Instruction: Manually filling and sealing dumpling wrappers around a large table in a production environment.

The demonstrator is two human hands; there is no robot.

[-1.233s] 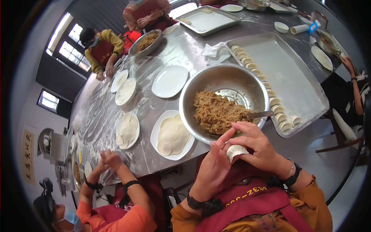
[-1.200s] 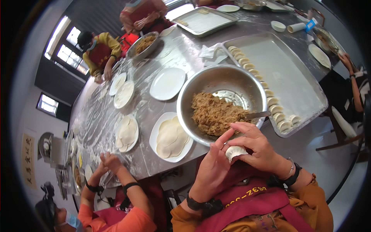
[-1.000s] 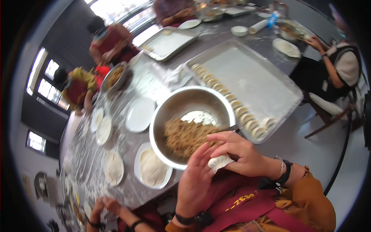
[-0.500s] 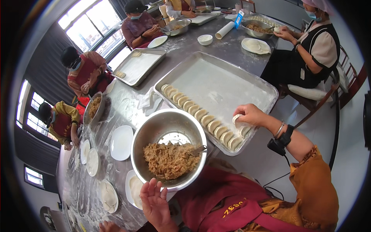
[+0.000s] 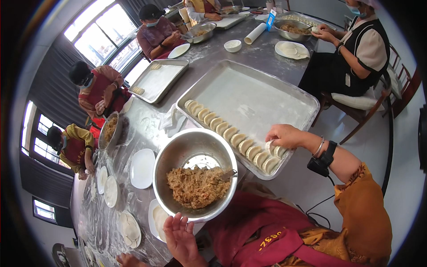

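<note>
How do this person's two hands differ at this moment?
The right hand pinches a pale dumpling; the left hand holds nothing. The right hand is over the large metal tray, the left hand near the steel bowl of filling. The right hand shows its back; the left hand, open, shows its palm. Both are bare.

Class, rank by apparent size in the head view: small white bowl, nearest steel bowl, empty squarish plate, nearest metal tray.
Nearest metal tray
Nearest steel bowl
Empty squarish plate
Small white bowl, also farthest
</note>
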